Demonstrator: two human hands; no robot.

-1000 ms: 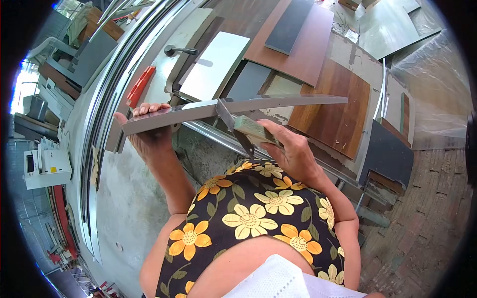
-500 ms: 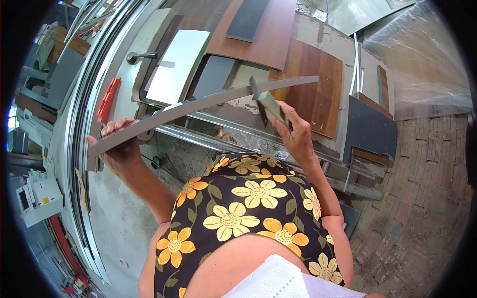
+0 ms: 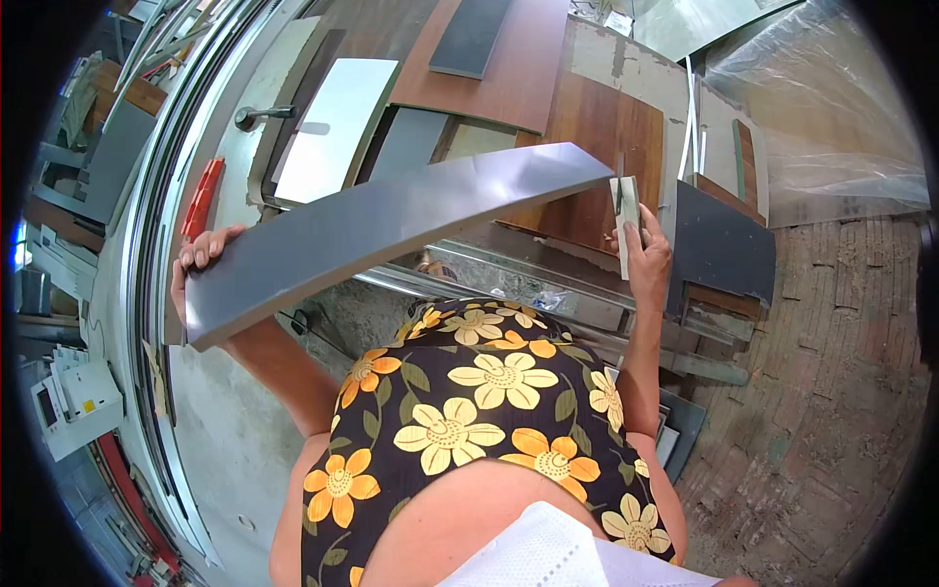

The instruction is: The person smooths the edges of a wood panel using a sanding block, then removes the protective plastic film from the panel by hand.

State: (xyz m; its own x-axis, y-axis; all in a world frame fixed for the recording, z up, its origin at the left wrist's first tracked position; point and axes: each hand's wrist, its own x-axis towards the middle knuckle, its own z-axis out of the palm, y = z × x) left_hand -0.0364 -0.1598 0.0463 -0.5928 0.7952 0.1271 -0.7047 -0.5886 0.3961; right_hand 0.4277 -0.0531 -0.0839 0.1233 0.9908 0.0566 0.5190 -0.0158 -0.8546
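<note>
A long grey board (image 3: 391,227) stretches across in front of me, its broad glossy face now showing and one narrow edge towards me. My left hand (image 3: 203,256) grips its left end, with fingers over the top edge. In my right hand (image 3: 648,259) is a pale block with a dark thin plate (image 3: 626,220) on it, held upright between thumb and fingers. The block stands right by the board's far right corner. What kind of tool it is, I cannot tell.
Several panels lie beyond: a white panel (image 3: 333,132), a reddish-brown panel (image 3: 489,73), a wood-grain panel (image 3: 641,132) and a dark grey panel (image 3: 724,240). A red tool (image 3: 203,199) and a metal handle (image 3: 262,116) are at the left. Plastic sheeting (image 3: 822,117) hangs at the right.
The board has turned from edge-on to show its broad grey face. My right hand has moved with the block from partway along the board to its right end.
</note>
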